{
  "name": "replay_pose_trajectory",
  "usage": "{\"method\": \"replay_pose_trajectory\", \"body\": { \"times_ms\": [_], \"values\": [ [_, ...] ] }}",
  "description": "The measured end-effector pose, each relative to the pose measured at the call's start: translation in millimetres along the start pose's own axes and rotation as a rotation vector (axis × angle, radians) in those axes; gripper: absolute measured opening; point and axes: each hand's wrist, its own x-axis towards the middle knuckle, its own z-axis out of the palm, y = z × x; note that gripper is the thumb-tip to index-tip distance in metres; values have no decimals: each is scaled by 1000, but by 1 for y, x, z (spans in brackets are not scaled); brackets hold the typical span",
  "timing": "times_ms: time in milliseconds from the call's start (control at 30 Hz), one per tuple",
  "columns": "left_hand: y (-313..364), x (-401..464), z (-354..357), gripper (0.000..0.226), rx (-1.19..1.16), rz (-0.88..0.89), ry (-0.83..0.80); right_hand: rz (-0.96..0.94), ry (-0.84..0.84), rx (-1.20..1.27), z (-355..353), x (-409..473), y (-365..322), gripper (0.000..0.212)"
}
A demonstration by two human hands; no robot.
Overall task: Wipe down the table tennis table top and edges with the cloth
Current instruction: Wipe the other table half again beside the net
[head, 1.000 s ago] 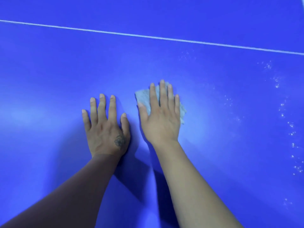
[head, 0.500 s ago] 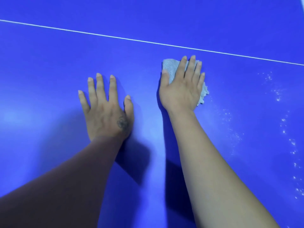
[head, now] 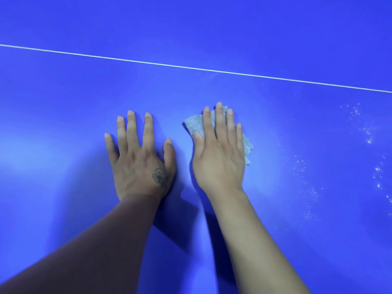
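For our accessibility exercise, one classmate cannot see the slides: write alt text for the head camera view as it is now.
A person's right hand presses a pale cloth flat on a blue table tennis table, while the left hand rests flat beside it. A thin white line crosses the table beyond the hands, and white specks dot the surface to the right.

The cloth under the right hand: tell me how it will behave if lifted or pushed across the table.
The cloth looks soft and crumpled, bunching out past the flat right hand, so it would probably flop when lifted. It seems thin and likely light. Pushed under the palm, it should slide easily on the smooth blue table, though loose edges may fold.
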Motion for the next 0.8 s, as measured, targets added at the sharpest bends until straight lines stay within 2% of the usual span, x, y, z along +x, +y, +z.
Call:
{"method": "replay_pose_trajectory", "body": {
  "times_ms": [133, 300, 400, 500, 600, 700, 800],
  "values": [
    [0, 0, 1, 76, -5, -2, 4, 117, 1, -2, -8, 10, 28, 68],
    [-1, -1, 2, 73, 11, -2, 0, 254, -14, -19, -9, 86, 39, 73],
    [0, -1, 1, 71, 10, -3, -5, 274, -50, -14, -8, 130, 25, 71],
    [0, -1, 0, 71, 3, 0, -1, 224, -96, -29, -4, 157, -3, 69],
    [1, -1, 1, 70, -2, -2, 8, 71, -142, -21, 1, 160, -37, 67],
    [0, 0, 2, 70, 8, -3, 8, -87, -140, -5, 6, 133, -57, 65],
    [-1, -1, 3, 70, 8, -2, 8, -114, -74, 43, 10, 90, -46, 64]
  ]
}}
